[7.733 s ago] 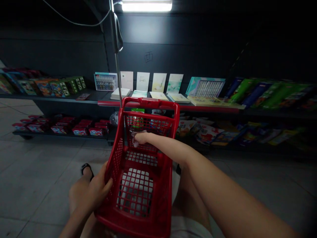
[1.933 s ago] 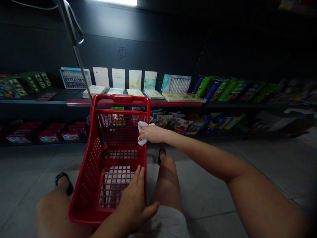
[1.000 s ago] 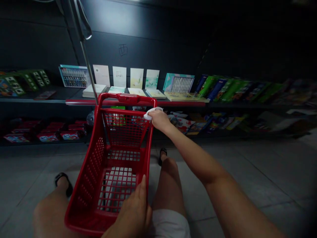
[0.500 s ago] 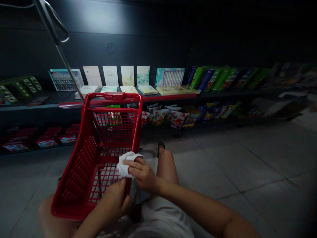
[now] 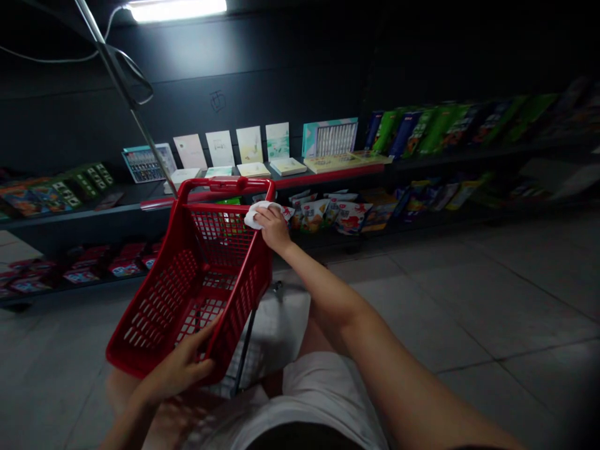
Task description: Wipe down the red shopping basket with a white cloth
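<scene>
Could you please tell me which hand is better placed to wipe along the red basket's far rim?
Right, probably. The right hand presses the white cloth against the far rim of the red basket, while the left hand grips the near end and seems to steady it.

I read the basket (image 5: 197,294) as solid red with a square lattice of openings. The cloth (image 5: 257,214) is plain white, as are the shorts (image 5: 309,400). The floor (image 5: 445,300) is grey with tile-joint lines. The upper boxes (image 5: 435,125) are green and blue, and the lower packs (image 5: 94,265) are red.
</scene>
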The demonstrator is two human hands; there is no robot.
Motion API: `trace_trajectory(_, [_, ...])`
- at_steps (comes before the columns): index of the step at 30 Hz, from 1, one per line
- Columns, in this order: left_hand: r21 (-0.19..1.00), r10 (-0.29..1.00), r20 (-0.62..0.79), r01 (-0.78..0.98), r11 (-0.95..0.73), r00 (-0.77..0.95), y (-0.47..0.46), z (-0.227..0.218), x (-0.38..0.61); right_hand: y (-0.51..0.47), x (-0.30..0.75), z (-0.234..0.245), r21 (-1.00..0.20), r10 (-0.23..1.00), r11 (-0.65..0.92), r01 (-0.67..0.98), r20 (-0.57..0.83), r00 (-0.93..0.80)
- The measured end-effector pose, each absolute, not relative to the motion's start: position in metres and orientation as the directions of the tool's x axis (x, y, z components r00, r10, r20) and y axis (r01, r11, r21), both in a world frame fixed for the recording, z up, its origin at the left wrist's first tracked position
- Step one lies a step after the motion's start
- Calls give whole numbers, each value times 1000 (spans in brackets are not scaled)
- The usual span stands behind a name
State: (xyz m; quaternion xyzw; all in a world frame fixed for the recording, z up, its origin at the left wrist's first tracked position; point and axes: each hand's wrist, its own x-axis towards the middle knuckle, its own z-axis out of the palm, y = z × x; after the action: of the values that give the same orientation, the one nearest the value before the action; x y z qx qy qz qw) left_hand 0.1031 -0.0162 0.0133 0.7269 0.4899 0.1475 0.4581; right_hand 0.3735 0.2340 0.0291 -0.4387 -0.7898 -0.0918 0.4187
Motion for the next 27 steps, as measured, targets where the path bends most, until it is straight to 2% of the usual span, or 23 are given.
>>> trace_trajectory(2, [832, 840, -244, 549, -75, 485, -12, 15, 92, 206, 348, 16, -292, 658, 556, 778, 727, -197])
trace_trajectory(4, [852, 826, -275, 523, -28, 491, -6, 17, 80, 171, 322, -1, -276, 663, 598, 752, 699, -270])
trace_trajectory(10, [858, 757, -422, 490, 156, 498, 8, 24, 49, 120, 303, -18, 17, 412, 844, 537, 621, -667])
trace_trajectory(12, [850, 740, -444, 498, 171, 504, 12, 28, 44, 135, 318, -9, 68, 390, 848, 525, 591, -707])
trace_trajectory(14, [849, 726, -448, 504, 162, 522, 15, 33, 40, 160, 340, 5, 70, 439, 809, 583, 588, -679])
trace_trajectory(17, [821, 712, -474, 552, 145, 518, 19, 42, 31, 195, 376, 28, -4, 543, 703, 711, 650, -533])
trace_trajectory(21, [745, 718, -524, 656, 126, 458, 32, 54, 26, 217, 397, 43, -226, 629, 536, 813, 749, -207])
trace_trajectory(24, [713, 817, -387, 700, -29, 428, 52, 56, 49, 206, 376, 27, -380, 653, 451, 808, 757, -8])
trace_trajectory(27, [654, 884, -216, 734, -184, 414, 74, 50, 92, 175, 337, -9, -398, 682, 469, 789, 731, -36])
